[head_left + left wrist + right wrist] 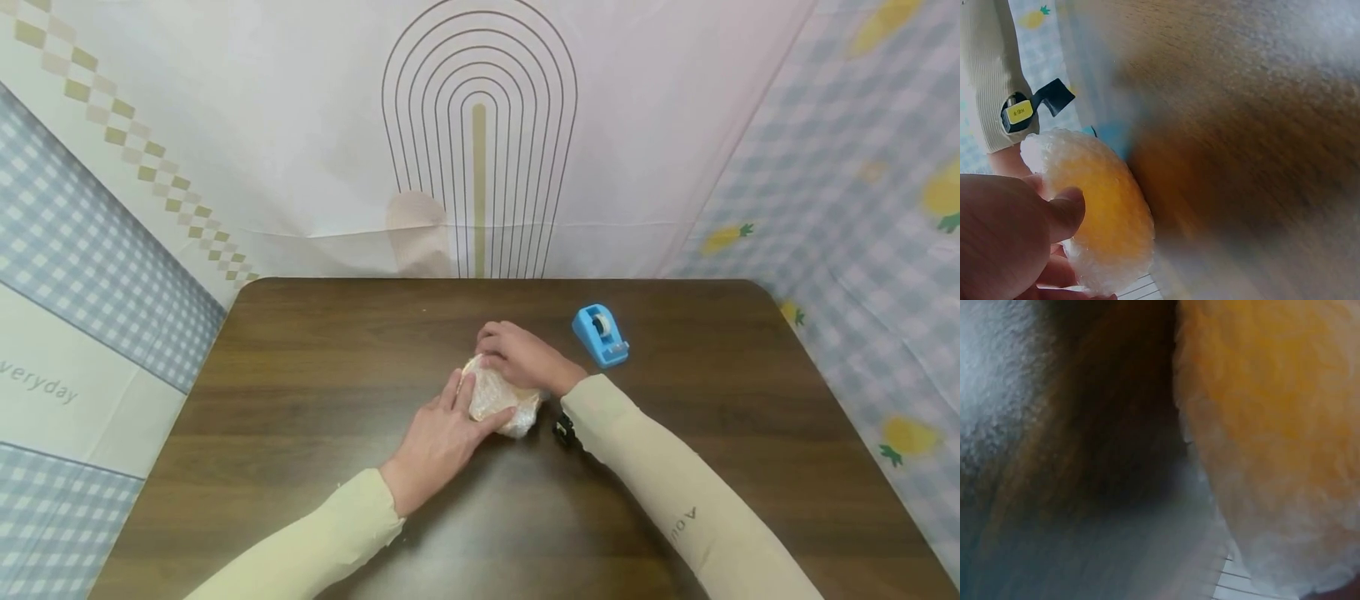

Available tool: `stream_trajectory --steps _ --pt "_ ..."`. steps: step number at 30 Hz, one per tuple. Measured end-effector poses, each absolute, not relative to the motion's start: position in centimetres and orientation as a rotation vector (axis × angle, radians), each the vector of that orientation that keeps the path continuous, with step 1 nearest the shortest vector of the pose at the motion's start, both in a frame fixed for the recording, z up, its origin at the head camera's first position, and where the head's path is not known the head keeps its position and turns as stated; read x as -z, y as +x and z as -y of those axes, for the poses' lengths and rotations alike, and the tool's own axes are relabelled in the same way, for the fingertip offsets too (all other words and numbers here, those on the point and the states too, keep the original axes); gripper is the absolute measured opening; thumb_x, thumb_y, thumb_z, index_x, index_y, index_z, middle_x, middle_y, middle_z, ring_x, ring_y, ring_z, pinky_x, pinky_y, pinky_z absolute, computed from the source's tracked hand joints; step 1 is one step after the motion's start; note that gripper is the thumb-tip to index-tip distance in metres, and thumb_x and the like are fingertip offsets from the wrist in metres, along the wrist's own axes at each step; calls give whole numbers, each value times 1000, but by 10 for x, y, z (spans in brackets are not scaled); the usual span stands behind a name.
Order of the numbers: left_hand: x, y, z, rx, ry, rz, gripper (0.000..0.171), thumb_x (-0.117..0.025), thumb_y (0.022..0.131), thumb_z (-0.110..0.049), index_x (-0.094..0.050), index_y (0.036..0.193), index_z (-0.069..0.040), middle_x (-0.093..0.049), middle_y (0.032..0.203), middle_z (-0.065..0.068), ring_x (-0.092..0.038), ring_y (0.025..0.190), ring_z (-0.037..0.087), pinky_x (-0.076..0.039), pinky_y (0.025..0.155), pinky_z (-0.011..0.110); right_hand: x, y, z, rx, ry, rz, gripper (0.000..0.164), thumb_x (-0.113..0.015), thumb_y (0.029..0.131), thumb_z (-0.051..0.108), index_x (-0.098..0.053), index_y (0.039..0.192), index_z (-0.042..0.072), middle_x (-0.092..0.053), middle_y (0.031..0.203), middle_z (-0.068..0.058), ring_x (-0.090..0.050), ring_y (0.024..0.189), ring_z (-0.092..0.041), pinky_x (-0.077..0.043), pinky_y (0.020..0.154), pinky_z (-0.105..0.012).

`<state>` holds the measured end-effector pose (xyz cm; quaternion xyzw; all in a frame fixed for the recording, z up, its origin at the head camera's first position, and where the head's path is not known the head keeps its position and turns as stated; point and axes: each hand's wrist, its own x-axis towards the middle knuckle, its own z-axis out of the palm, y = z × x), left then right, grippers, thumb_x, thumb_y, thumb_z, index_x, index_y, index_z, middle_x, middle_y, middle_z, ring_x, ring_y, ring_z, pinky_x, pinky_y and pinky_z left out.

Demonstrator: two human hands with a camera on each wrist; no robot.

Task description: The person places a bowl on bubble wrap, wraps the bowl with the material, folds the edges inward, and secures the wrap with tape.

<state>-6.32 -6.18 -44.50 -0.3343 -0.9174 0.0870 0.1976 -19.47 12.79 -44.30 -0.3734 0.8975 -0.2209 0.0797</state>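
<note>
A rounded bundle in clear bubble wrap (pixel 491 393) is between both hands at the middle of the table; something orange shows through the wrap in the left wrist view. My left hand (pixel 438 437) grips its left side, thumb across the near face and fingers along the edge. Over the far side reaches my right hand (pixel 522 354), its curled fingers holding the wrap at the top left edge. In the right wrist view the wrapped bundle (pixel 1279 425) fills the right part, and the right fingers are mostly hidden there.
A blue tape dispenser (pixel 600 336) with a roll in it stands behind and right of the hands. The dark wooden table (pixel 315 350) meets a patterned cloth (pixel 322 150) at its back edge, with checked cloth on both sides.
</note>
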Motion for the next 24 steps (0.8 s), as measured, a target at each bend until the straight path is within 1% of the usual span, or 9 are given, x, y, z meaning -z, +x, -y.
stream_trajectory --steps 2,5,8,10,12,14,17,20,24 --pt "445 -63 61 -239 -938 2568 49 -75 96 -32 -62 139 -52 -67 135 25 -69 125 38 -62 59 32 442 -194 -131 729 -1065 -2654 29 -57 107 17 -72 129 5 -62 143 -14 -56 136 -34 -45 118 -53" --pt "445 -62 60 -231 -938 2570 49 -75 96 -31 -62 139 -51 -67 134 26 -69 124 39 -62 59 33 439 -190 -141 882 -917 -2626 40 -52 109 20 -59 146 8 -52 157 -17 -45 149 -37 -35 125 -59" --pt "445 -62 59 -239 -922 2568 51 -76 95 -32 -61 140 -51 -67 133 27 -69 123 39 -61 57 32 431 -185 -155 995 -766 -2663 47 -49 110 27 -50 155 11 -46 163 -16 -39 154 -38 -29 127 -61" --pt "445 -61 58 -252 -906 2564 53 -77 94 -32 -60 141 -52 -67 133 27 -70 123 37 -60 56 31 427 -181 -168 1024 -689 -2723 49 -49 110 31 -49 155 11 -47 162 -16 -40 153 -38 -31 126 -61" --pt "444 -61 58 -259 -895 2559 56 -78 93 -31 -59 142 -52 -67 132 27 -70 122 37 -59 54 30 423 -178 -183 1042 -637 -2793 49 -51 110 33 -51 153 9 -51 158 -17 -46 149 -38 -35 123 -60" --pt "444 -61 58 -261 -888 2553 60 -78 93 -29 -56 143 -53 -68 131 26 -71 122 36 -58 52 29 421 -174 -200 1061 -591 -2881 46 -53 109 30 -56 148 6 -57 151 -18 -53 141 -39 -41 119 -59" --pt "445 -61 57 -249 -885 2549 64 -78 93 -26 -53 145 -54 -69 129 27 -71 121 37 -57 50 29 418 -169 -229 1100 -486 -3004 40 -57 107 24 -62 140 1 -65 140 -21 -62 125 -39 -49 108 -58" --pt "445 -62 55 -238 -886 2555 64 -76 94 -25 -52 146 -54 -69 130 27 -71 121 38 -57 50 30 415 -164 -256 1090 -277 -3063 39 -56 108 25 -63 138 1 -65 135 -22 -61 116 -40 -51 102 -61" --pt "445 -62 54 -231 -890 2563 63 -76 95 -27 -52 146 -54 -69 130 28 -70 121 39 -56 50 29 412 -159 -283 1015 36 -2978 43 -49 110 33 -61 137 1 -63 130 -23 -59 112 -39 -54 99 -61"
